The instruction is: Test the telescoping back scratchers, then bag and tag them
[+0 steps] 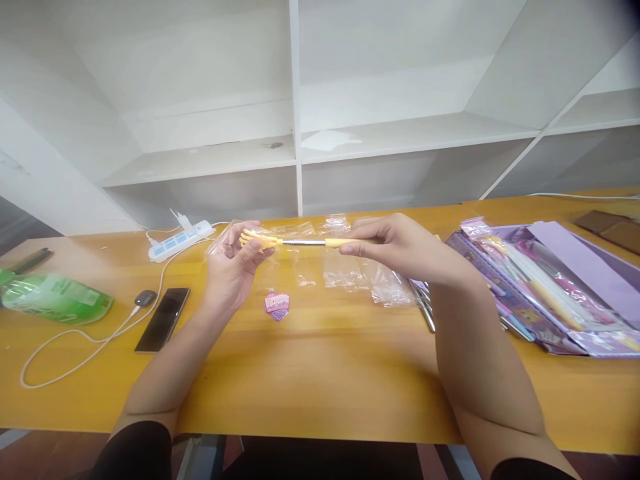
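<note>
A small yellow back scratcher [303, 243] with a claw-like end and a silver metal shaft is stretched level between my hands above the table. My left hand [231, 270] is closed round the claw end, and a clear plastic wrapper [220, 241] shows at its fingers. My right hand [395, 243] pinches the yellow handle at the other end. Below and behind lie several clear plastic sleeves [345, 270]. A small pink and purple card [277, 305] rests on the wood in front of them.
At right stands an open purple box [545, 293] with wrapped items; metal rods [424, 303] lie beside it, partly behind my right arm. To the left are a phone [163, 320], a green bottle [57, 298], a white cable [65, 385] and a power strip [180, 241]. White shelving [297, 100] rises behind.
</note>
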### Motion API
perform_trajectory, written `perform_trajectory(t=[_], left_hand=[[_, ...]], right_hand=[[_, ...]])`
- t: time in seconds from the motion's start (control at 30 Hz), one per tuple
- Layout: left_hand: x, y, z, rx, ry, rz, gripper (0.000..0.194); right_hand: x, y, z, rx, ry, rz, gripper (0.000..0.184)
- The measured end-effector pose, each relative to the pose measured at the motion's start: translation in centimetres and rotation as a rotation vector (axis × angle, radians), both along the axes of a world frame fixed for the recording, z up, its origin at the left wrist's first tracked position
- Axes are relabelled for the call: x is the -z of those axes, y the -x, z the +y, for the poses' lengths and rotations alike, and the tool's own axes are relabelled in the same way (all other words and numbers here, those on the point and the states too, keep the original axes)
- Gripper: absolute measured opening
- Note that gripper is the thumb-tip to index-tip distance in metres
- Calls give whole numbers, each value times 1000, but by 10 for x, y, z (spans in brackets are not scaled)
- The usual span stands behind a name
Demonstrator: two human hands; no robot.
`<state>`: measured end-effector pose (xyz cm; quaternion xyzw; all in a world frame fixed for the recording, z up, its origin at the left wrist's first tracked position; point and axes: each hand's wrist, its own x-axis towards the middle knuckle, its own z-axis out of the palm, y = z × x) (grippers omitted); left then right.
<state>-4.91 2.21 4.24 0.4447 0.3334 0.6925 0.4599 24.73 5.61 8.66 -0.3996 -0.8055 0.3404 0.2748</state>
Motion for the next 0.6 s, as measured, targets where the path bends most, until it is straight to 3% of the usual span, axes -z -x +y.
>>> perform_trajectory(t=[0.1,0.27,0.43,0.6], left_hand=[[5,-7,0,-32,-3,-97,37],[17,-14,1,-13,123,-118,41],[22,-19,1,18,145,-127,38],[26,-26,1,51,181,-141,37]], right_hand=[[4,6,3,-24,-11,-5,60],[13,17,3,-43,22,53,46],[25,35,-2,16,90,181,52],[36,58,-15,70,-6,260,41]])
